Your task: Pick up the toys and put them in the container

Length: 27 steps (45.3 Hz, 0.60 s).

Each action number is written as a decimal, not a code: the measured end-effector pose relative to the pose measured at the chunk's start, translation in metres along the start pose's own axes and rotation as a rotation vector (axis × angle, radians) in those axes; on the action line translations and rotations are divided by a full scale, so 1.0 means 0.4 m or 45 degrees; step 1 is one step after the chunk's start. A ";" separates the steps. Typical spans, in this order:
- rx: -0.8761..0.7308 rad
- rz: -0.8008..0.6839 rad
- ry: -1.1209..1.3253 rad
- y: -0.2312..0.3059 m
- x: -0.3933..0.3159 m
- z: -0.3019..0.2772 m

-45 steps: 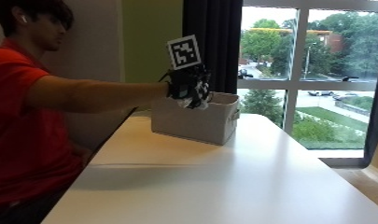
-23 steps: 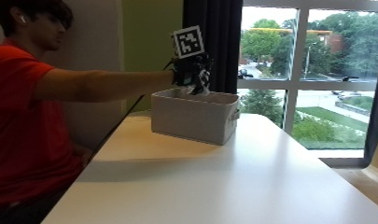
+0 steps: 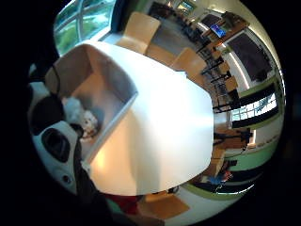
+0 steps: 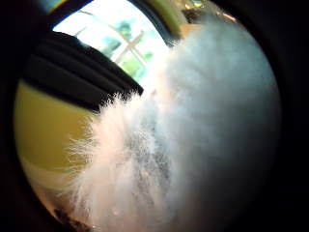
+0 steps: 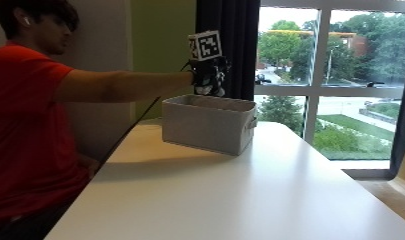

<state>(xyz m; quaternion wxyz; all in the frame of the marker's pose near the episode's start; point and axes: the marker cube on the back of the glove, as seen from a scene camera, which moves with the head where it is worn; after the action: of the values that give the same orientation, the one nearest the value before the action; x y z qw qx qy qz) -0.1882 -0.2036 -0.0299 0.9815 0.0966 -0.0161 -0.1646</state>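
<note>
White table (image 5: 255, 200), window behind. Arm stretched level; gloved right hand (image 5: 207, 80), upper centre, above grey container (image 5: 208, 125), fingers curled round fluffy white toy (image 4: 193, 145).

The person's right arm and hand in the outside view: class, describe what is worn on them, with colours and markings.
The right hand wears a black glove with some pale patches on it. The forearm is bare, and the upper arm is covered by the short sleeve of a red T-shirt.
</note>
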 end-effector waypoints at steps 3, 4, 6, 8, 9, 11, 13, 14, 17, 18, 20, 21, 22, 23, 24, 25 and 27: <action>-0.009 -0.002 -0.021 -0.009 -0.036 0.006; -0.014 -0.002 -0.029 -0.012 -0.049 0.008; -0.030 -0.004 -0.044 -0.017 -0.073 0.014; -0.053 -0.010 -0.054 -0.021 -0.097 0.023; -0.060 -0.015 -0.058 -0.023 -0.110 0.028; -0.065 -0.029 -0.063 -0.026 -0.132 0.037; -0.067 -0.044 -0.063 -0.026 -0.147 0.045; -0.068 -0.049 -0.064 -0.025 -0.153 0.050; -0.081 -0.046 -0.078 -0.020 -0.171 0.064; -0.087 -0.042 -0.085 -0.017 -0.174 0.068; -0.099 -0.036 -0.097 -0.011 -0.173 0.075; -0.112 -0.031 -0.103 -0.008 -0.172 0.079; -0.132 -0.026 -0.111 -0.004 -0.171 0.082; -0.161 -0.023 -0.118 -0.001 -0.173 0.086; -0.196 -0.022 -0.125 0.003 -0.174 0.089; -0.234 -0.025 -0.128 0.006 -0.176 0.092; -0.300 -0.035 -0.120 0.014 -0.179 0.094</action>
<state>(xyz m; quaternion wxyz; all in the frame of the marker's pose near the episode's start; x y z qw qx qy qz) -0.2565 -0.1821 0.0082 0.9819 -0.0271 -0.0414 -0.1831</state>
